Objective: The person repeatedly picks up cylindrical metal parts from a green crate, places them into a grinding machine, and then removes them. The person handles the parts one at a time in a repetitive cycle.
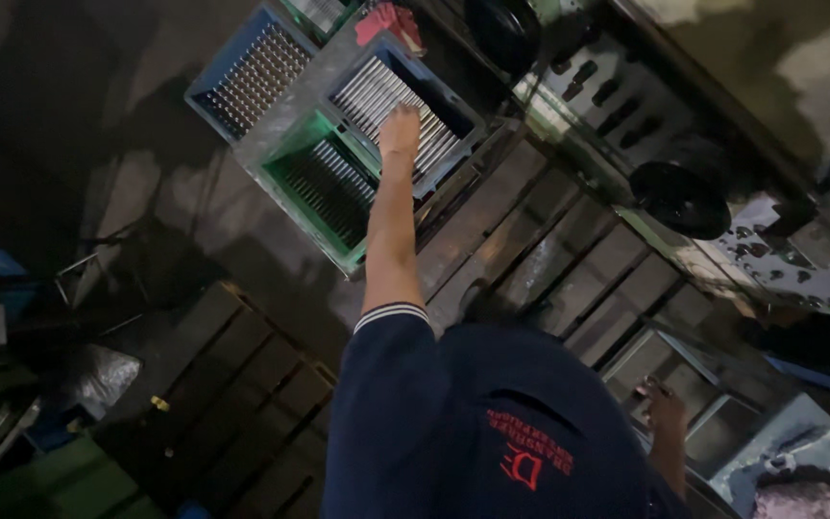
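Left hand [400, 130] laid flat on metal rods [391, 101] in blue crate [453, 108], grasping nothing; green crate [324, 187] just beside it; right hand [667, 408] well apart, grip can't tell.

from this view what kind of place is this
Probably a factory or metalworking shop floor. Plastic crates hold rows of metal rods, where one hand reaches; wooden pallets cover the floor, and a machine panel stands alongside.
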